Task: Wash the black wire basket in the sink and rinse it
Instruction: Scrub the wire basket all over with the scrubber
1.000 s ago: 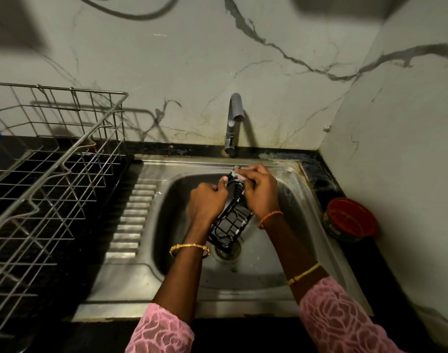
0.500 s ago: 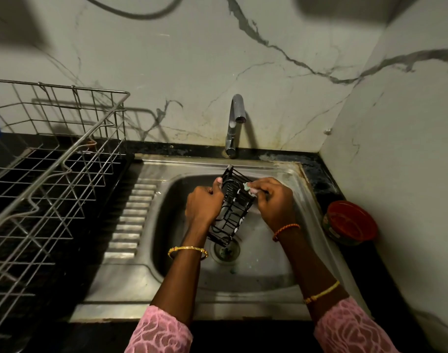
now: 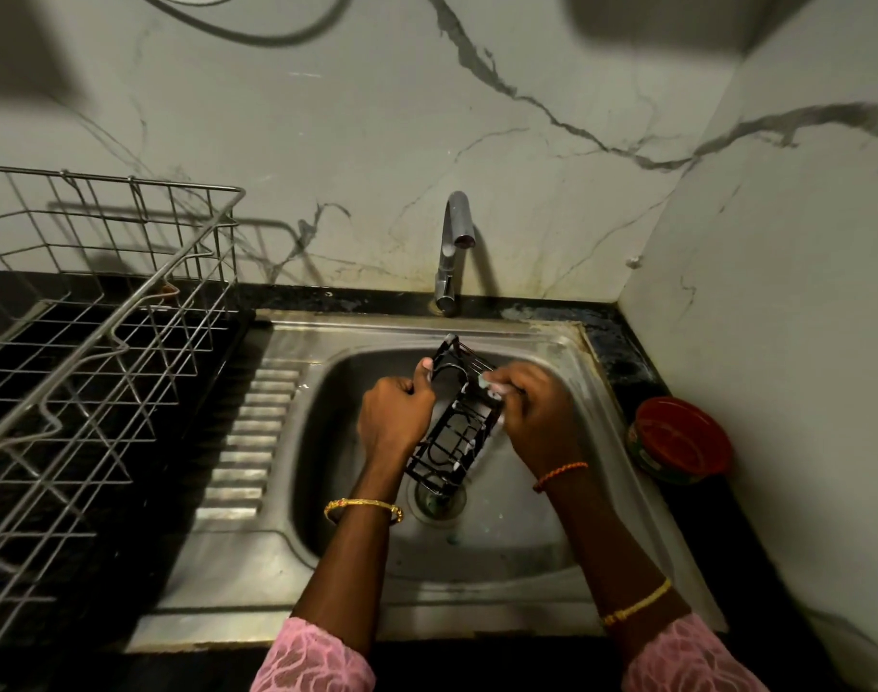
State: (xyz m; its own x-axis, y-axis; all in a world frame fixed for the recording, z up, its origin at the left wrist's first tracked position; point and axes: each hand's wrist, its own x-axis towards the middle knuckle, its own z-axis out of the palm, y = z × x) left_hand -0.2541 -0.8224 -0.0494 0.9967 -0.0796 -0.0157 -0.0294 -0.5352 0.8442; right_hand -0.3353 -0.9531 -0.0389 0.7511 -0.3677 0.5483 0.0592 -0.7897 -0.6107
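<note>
Two hands' grip flanking tilted black wire basket (image 3: 451,422).

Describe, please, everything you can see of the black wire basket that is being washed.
The black wire basket is a small oblong rack of thin dark wire that looks like coated metal, with white suds on its bars. It is held tilted over the sink, its lower end above the drain. The left hand grips its left side; the right hand presses something pale against its right rim.
</note>
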